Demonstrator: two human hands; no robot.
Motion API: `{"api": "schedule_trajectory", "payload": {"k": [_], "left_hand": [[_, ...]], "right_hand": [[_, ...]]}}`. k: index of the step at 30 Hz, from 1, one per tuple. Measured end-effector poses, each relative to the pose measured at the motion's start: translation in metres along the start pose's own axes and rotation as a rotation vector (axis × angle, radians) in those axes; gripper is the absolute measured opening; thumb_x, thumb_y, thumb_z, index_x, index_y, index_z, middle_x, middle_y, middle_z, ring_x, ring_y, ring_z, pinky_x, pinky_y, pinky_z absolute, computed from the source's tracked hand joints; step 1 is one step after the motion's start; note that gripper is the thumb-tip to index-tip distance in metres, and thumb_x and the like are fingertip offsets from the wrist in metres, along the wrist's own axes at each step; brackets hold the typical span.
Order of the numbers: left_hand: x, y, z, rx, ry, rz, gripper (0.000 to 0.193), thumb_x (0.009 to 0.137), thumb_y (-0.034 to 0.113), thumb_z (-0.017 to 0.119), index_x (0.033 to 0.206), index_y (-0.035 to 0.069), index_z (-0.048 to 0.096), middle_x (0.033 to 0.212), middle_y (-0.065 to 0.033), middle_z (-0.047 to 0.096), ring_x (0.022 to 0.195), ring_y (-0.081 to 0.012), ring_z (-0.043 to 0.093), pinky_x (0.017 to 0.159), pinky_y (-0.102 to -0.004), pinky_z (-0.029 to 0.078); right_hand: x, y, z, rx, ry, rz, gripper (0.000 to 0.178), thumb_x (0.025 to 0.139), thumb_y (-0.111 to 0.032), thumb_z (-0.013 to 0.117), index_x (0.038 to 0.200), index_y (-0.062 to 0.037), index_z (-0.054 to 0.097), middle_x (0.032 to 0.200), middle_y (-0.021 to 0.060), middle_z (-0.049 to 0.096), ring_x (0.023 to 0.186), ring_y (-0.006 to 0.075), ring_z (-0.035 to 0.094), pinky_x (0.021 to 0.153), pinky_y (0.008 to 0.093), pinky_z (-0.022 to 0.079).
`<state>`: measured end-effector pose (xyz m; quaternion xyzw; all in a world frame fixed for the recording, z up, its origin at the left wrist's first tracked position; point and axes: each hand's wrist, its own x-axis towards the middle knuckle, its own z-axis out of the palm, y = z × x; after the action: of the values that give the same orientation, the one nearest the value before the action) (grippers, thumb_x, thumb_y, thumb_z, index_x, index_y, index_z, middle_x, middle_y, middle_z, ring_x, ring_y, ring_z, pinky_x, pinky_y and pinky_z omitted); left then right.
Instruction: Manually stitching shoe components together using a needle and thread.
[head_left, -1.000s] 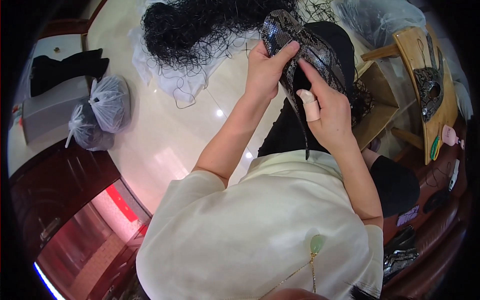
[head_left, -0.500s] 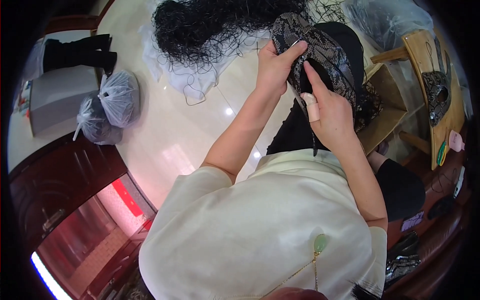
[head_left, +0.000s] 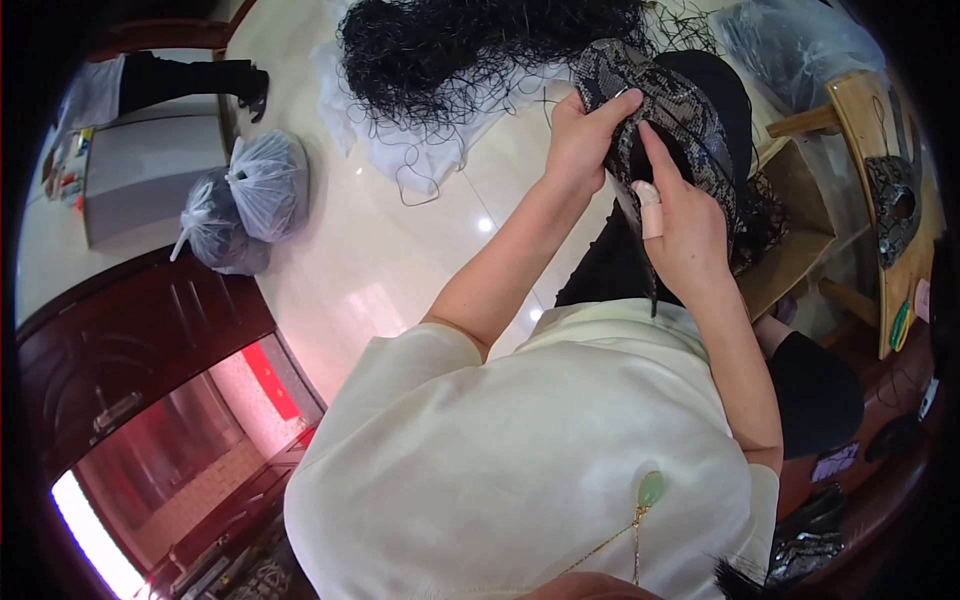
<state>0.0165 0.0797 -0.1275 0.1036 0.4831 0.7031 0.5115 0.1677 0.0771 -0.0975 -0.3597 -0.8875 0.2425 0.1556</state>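
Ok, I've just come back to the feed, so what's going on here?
The left hand grips a dark snakeskin-patterned piece, thumb on top. The right hand is at the same piece, index finger extended toward the left thumb; whether that fingertip presses down is hard to tell. A tangle of black strands lies on a white sheet ahead, and a similar patterned item rests on wooden furniture at right.

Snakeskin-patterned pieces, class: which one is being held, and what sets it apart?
The patterned piece pinched by the left hand, with the right hand at it; the holed piece lies on the wooden stool, untouched.
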Motion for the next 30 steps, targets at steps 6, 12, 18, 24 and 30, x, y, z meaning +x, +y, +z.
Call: {"api": "schedule_trajectory", "payload": {"k": [6,12,18,24,30], "left_hand": [[-0.003,-0.002,0.004,0.013,0.003,0.002,0.015,0.082,0.003,0.067,0.095,-0.003,0.063,0.086,-0.0094,0.068,0.071,-0.0143,0.063,0.063,-0.0237,0.052],[-0.007,0.001,0.009,0.017,0.0,0.015,0.015,0.082,0.003,0.066,0.096,-0.003,0.063,0.087,-0.0097,0.068,0.072,-0.0144,0.063,0.065,-0.0239,0.052],[-0.01,0.004,0.01,-0.008,-0.016,0.028,0.016,0.082,0.002,0.066,0.097,-0.003,0.063,0.087,-0.0098,0.068,0.072,-0.0143,0.063,0.065,-0.024,0.052],[-0.01,0.003,0.01,-0.001,-0.009,0.019,0.017,0.082,0.002,0.066,0.097,-0.003,0.063,0.087,-0.0095,0.068,0.072,-0.0142,0.063,0.065,-0.0238,0.052],[-0.004,0.005,0.009,0.057,0.0,0.029,0.016,0.082,0.003,0.066,0.097,-0.002,0.063,0.087,-0.0092,0.068,0.072,-0.0139,0.063,0.065,-0.0233,0.052]], "right_hand": [[-0.001,0.0,-0.005,-0.031,-0.029,0.022,0.068,0.08,-0.004,0.057,0.144,-0.0085,0.035,0.071,0.0137,0.063,0.055,0.0325,0.058,0.052,0.0411,0.045],[-0.003,-0.004,-0.008,-0.007,0.012,0.024,0.063,0.085,-0.007,0.056,0.144,-0.0061,0.035,0.072,0.0151,0.064,0.057,0.0341,0.059,0.052,0.0417,0.045],[-0.002,-0.012,-0.012,0.103,0.081,0.021,0.056,0.088,-0.009,0.055,0.142,-0.0042,0.037,0.076,0.0176,0.065,0.059,0.0362,0.06,0.053,0.0426,0.045],[-0.002,-0.008,-0.011,0.109,0.077,-0.018,0.055,0.088,-0.01,0.055,0.141,-0.0044,0.039,0.081,0.0194,0.066,0.06,0.0373,0.06,0.054,0.0431,0.045],[0.004,-0.006,-0.015,0.071,-0.001,0.008,0.054,0.089,-0.009,0.053,0.141,-0.0047,0.039,0.084,0.0201,0.066,0.061,0.0376,0.06,0.054,0.0435,0.045]]}}
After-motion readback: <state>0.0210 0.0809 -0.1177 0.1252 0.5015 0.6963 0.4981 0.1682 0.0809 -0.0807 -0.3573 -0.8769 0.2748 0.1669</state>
